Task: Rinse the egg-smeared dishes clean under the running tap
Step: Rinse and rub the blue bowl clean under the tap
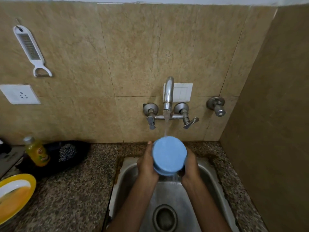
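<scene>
Bowl (169, 154) clamped between both hands' fingers (149, 144), base up under the stream (166, 127) — best turned, so water reaches inside

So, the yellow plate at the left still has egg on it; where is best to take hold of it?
Grip the yellow plate by its bare right rim, coming from the sink side. That rim is nearest and egg-free; the egg pools in the middle.

Beige tile wall (133, 47) ahead of me w/ white socket (20, 94), hung grater (30, 47); speckled granite counter (75, 190), dim light.
</scene>
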